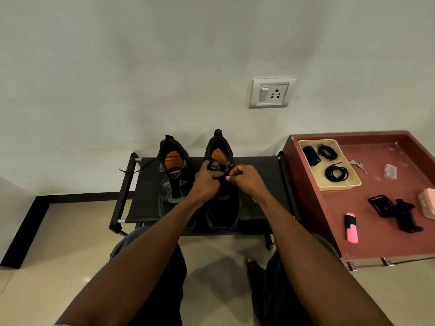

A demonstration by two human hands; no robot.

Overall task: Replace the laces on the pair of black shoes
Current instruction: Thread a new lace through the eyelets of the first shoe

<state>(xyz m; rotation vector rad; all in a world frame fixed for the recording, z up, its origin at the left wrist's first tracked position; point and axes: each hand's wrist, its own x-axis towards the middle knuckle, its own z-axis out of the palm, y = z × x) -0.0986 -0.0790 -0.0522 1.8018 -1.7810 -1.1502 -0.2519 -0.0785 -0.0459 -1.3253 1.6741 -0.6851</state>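
Note:
Two black shoes with orange insoles stand side by side on a low black rack (259, 165) against the wall. The left shoe (173, 170) has a loose black lace (138, 169) trailing off to the left. Both hands work at the top eyelets of the right shoe (222, 208). My left hand (206, 182) grips the tongue area and pinches the lace there. From the other side my right hand (244, 181) pinches the same lace (222, 176). A beige tray (328, 164) on the red table holds three coiled black laces.
A red table (376, 203) stands right of the rack, carrying keys (357, 165), a pink and black highlighter (351, 228), a black phone holder (395, 211) and a pink box (427, 203). A wall socket (270, 93) sits above. My knees and a foot are on the tiled floor below.

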